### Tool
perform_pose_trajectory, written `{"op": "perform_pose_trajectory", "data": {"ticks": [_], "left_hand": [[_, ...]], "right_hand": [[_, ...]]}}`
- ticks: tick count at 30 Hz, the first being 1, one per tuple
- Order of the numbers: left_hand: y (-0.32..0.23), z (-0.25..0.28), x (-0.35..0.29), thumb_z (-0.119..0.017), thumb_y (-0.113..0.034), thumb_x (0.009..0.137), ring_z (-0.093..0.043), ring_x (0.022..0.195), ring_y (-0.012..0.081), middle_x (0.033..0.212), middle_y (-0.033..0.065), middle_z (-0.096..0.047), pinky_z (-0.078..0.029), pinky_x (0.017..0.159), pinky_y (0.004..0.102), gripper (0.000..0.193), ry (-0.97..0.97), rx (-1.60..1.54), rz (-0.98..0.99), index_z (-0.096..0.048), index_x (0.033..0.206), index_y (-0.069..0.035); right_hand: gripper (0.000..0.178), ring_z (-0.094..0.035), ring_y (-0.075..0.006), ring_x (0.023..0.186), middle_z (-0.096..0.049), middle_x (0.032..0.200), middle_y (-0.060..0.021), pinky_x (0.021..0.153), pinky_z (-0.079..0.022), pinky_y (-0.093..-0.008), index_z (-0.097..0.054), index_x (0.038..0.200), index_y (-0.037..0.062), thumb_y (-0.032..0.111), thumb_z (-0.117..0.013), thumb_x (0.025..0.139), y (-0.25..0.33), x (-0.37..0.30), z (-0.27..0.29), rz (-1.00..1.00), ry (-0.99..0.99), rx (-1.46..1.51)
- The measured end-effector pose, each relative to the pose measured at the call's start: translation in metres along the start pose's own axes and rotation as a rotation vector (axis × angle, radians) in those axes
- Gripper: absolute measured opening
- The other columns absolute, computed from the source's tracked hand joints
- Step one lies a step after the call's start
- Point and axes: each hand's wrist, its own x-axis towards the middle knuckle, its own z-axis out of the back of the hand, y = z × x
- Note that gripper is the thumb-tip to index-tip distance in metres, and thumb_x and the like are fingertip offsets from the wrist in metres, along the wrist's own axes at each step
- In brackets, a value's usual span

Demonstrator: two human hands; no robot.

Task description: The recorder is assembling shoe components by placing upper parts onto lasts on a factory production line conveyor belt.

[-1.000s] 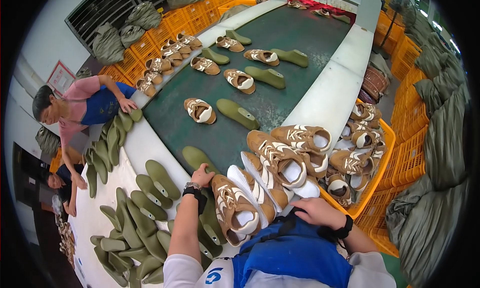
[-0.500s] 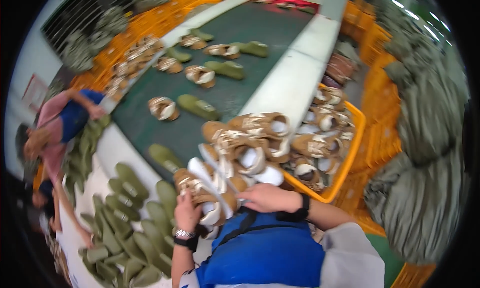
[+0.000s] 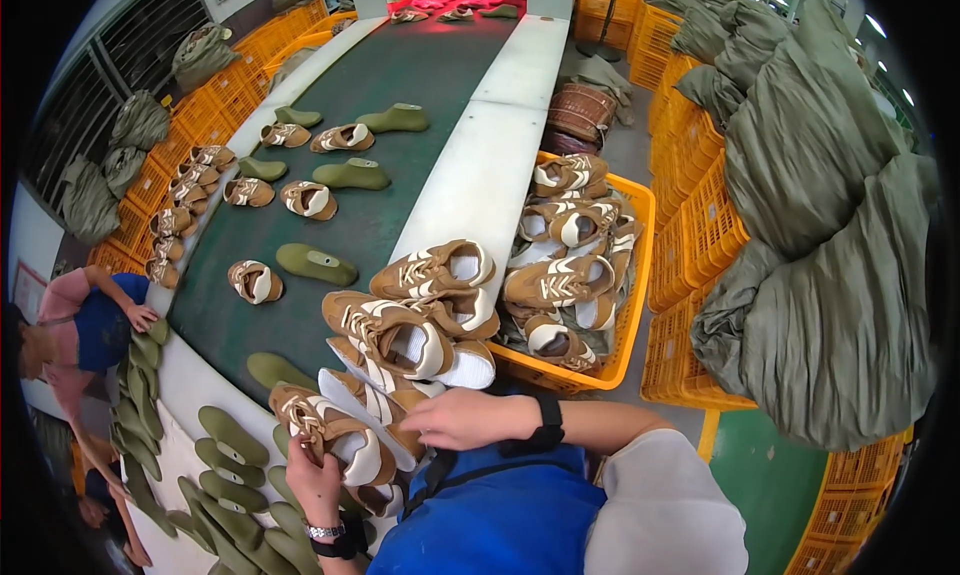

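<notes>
Low in front of me, my left hand [image 3: 314,483] grips a brown and cream lace-up sneaker [image 3: 312,423] at its side, the thumb by the opening. My right hand [image 3: 470,420] reaches in from the right, its fingers bent against the heel end of a second sneaker [image 3: 372,407] tilted on its side, white sole toward the first. More matching sneakers [image 3: 385,330] are piled just beyond both hands. Green shoe lasts [image 3: 232,435] lie in a heap left of my left hand.
Sneakers and lasts sit scattered on the dark green conveyor belt [image 3: 330,85], between white side ledges [image 3: 470,145]. An orange crate [image 3: 640,265] of sneakers stands at right. Stacked orange crates [image 3: 690,265] and grey-green sacks [image 3: 820,305] lie beyond. A co-worker [image 3: 90,315] works at left.
My view has swung to the right, so the belt and shoes appear farther left. My left hand still holds its sneaker, and my right hand stays by the neighbouring one.
</notes>
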Motion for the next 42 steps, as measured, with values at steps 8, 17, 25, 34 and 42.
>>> {"op": "perform_pose_trajectory", "data": {"ticks": [8,17,25,34,42], "left_hand": [[-0.034,0.027,-0.005,-0.059,-0.003,0.066,-0.044,0.049,0.0221,0.056,0.0079,-0.044,-0.038,0.049,0.0335,0.03,-0.213,-0.103,-0.032,-0.053,0.095,-0.003],[-0.017,0.037,-0.029,-0.069,-0.014,0.075,-0.058,0.069,0.0215,0.083,0.011,-0.056,-0.049,0.063,0.0327,0.048,-0.123,-0.397,0.081,-0.049,0.117,-0.003],[0.072,0.01,-0.113,-0.073,-0.029,0.069,-0.049,0.103,0.0372,0.106,0.0201,-0.053,-0.043,0.086,0.0429,0.058,-0.022,0.054,0.154,-0.051,0.116,-0.004],[0.069,-0.018,-0.121,-0.073,-0.036,0.066,-0.036,0.119,0.0409,0.114,0.0166,-0.053,-0.026,0.097,0.0583,0.069,-0.166,0.155,0.261,-0.047,0.126,-0.012],[0.083,-0.016,-0.124,-0.072,-0.037,0.066,-0.035,0.122,0.0363,0.114,0.0079,-0.053,-0.024,0.097,0.0593,0.074,-0.087,0.229,0.339,-0.044,0.131,-0.016]], "right_hand": [[0.035,-0.06,-0.0299,0.079,-0.057,0.098,-0.008,0.063,-0.049,-0.0375,-0.053,0.108,0.0075,0.025,-0.063,0.08,0.039,0.061,-0.02,0.312,0.129,-0.082],[0.029,-0.061,-0.0294,0.074,-0.058,0.089,-0.0084,0.062,-0.049,-0.0373,-0.057,0.099,0.0103,0.026,-0.067,0.077,0.043,0.082,-0.007,0.205,0.127,-0.138],[0.035,-0.062,-0.0333,0.086,-0.063,0.094,-0.0167,0.075,-0.049,-0.0393,-0.059,0.102,0.0065,0.028,-0.067,0.075,0.063,0.183,0.026,0.086,0.356,-0.193],[0.043,-0.062,-0.03,0.092,-0.064,0.098,-0.0166,0.08,-0.048,-0.0366,-0.059,0.106,0.0046,0.03,-0.068,0.072,0.016,0.383,-0.062,0.047,0.333,-0.349],[0.026,-0.06,-0.0319,0.095,-0.063,0.1,-0.0177,0.083,-0.047,-0.0407,-0.062,0.1,0.0077,0.016,-0.062,0.075,-0.076,0.443,-0.204,-0.157,0.157,-0.345]]}}
